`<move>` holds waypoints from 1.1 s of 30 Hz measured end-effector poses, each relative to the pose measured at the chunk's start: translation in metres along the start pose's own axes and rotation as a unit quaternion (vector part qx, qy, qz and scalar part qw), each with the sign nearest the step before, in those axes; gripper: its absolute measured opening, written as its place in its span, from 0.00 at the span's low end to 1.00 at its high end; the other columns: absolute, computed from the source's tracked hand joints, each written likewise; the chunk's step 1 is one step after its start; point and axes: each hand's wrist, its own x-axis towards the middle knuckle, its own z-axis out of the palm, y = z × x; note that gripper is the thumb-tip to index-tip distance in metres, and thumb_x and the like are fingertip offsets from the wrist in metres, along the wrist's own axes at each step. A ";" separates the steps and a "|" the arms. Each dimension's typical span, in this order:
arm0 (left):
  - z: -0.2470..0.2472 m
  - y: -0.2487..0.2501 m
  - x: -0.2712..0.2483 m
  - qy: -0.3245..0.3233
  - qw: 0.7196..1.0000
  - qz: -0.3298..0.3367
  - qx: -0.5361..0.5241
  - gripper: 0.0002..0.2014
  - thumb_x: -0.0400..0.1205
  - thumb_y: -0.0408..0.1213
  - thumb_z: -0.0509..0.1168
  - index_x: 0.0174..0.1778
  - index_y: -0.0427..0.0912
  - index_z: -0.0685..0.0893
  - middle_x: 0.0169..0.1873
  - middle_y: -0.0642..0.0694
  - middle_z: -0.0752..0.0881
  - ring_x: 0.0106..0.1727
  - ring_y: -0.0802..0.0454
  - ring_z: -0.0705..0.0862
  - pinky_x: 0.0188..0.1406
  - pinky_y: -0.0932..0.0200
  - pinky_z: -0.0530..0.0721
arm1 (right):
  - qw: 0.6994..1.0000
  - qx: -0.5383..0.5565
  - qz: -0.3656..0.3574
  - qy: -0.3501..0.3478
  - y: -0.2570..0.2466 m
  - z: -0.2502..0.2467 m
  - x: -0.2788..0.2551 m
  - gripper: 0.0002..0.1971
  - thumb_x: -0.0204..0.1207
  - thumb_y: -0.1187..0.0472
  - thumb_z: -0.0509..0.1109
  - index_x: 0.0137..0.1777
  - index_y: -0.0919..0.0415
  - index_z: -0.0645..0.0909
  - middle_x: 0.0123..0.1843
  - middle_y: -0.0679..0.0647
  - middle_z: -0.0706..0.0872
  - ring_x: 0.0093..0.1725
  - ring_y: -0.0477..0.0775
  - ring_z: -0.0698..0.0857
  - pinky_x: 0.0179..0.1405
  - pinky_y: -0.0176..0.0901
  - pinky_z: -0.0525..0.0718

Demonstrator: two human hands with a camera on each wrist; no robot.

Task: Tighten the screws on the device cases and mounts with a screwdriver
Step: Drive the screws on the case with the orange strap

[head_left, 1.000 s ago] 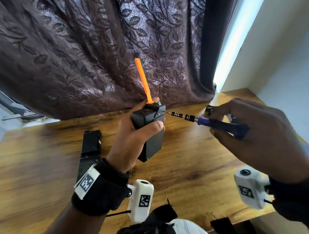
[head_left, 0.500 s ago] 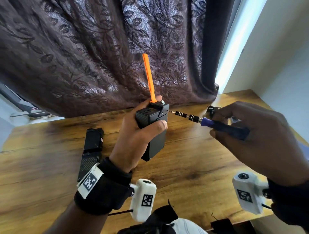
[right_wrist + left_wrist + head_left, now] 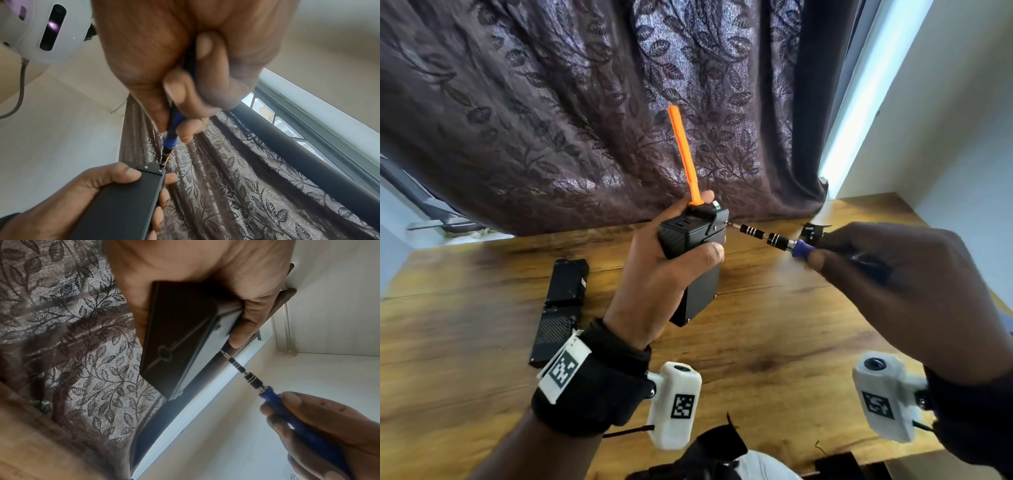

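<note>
Right, bench (image 3: 482,342) carries a second black case (image 3: 565,294); left hand (image 3: 664,274) wraps the device case (image 3: 698,246) upright above it, orange strip (image 3: 685,154) on top; right hand (image 3: 914,291) curled round the screwdriver (image 3: 774,238); shaft lies level, tip at the case's upper-right corner screw (image 3: 160,170), so I'd twist in line.

Screwdriver (image 3: 774,238) handle mostly hidden inside right hand (image 3: 904,294).

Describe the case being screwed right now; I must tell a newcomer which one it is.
Above the wooden table, the left hand holds a black case upright. Unlike the other black case, lying flat, it carries an orange strip on top.
</note>
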 end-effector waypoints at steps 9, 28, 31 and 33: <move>0.010 -0.001 0.003 0.001 1.000 0.004 0.015 0.33 0.73 0.39 0.75 0.78 0.49 0.81 0.57 0.45 0.93 0.61 0.37 0.90 0.69 0.30 0.84 | 0.999 -0.040 0.015 -0.013 0.007 -0.007 0.000 0.12 0.67 0.53 0.85 0.45 0.52 0.86 0.38 0.42 0.88 0.36 0.46 0.86 0.40 0.26 0.78; 0.021 -0.003 0.012 -0.019 1.000 -0.010 0.020 0.35 0.72 0.40 0.75 0.79 0.49 0.81 0.62 0.44 0.91 0.63 0.42 0.90 0.71 0.30 0.84 | 1.000 0.020 0.020 -0.009 0.022 -0.010 0.003 0.14 0.76 0.43 0.74 0.42 0.53 0.87 0.34 0.44 0.85 0.33 0.47 0.85 0.30 0.37 0.79; 0.020 -0.003 0.014 -0.011 1.000 -0.010 0.017 0.36 0.69 0.45 0.75 0.78 0.49 0.82 0.58 0.46 0.92 0.61 0.39 0.90 0.69 0.31 0.84 | 0.999 -0.007 0.023 -0.042 0.023 -0.005 0.003 0.18 0.67 0.46 0.84 0.50 0.49 0.81 0.46 0.43 0.85 0.40 0.46 0.86 0.38 0.41 0.84; 0.019 -0.005 0.015 -0.013 1.000 -0.007 0.019 0.34 0.71 0.41 0.76 0.78 0.49 0.82 0.58 0.46 0.92 0.61 0.39 0.90 0.69 0.31 0.83 | 0.999 -0.017 0.020 -0.030 0.026 -0.003 0.003 0.16 0.66 0.53 0.86 0.48 0.51 0.83 0.45 0.45 0.85 0.40 0.48 0.86 0.37 0.44 0.83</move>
